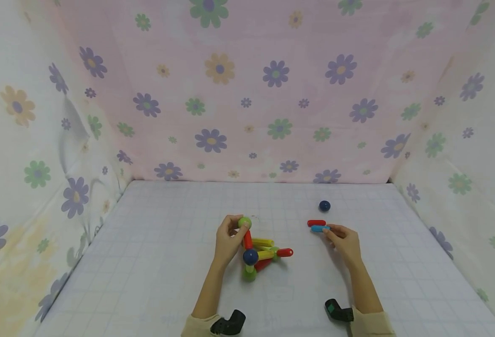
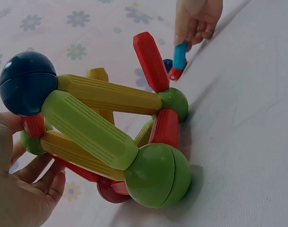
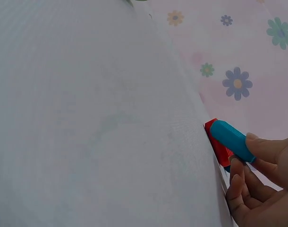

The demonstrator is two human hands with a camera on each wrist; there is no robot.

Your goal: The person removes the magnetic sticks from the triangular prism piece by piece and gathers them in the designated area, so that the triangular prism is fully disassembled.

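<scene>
My left hand (image 1: 227, 239) grips a light green ball (image 1: 245, 223) at the upper corner of a structure of coloured rods and balls. In the left wrist view, a dark blue ball (image 2: 28, 83), a yellow rod (image 2: 111, 94), a light green rod (image 2: 89, 130) and a large green ball (image 2: 157, 176) make up its near side. One red rod (image 2: 150, 61) sticks out from another green ball (image 2: 174, 105). To the right, my right hand (image 1: 346, 242) pinches a light blue rod (image 3: 231, 139) between thumb and fingers. A loose red rod (image 1: 316, 223) lies just beyond it.
A loose dark blue ball (image 1: 325, 206) sits farther back on the white cloth-covered table (image 1: 167, 243). Flowered cloth (image 1: 247, 93) hangs behind the table and along both sides.
</scene>
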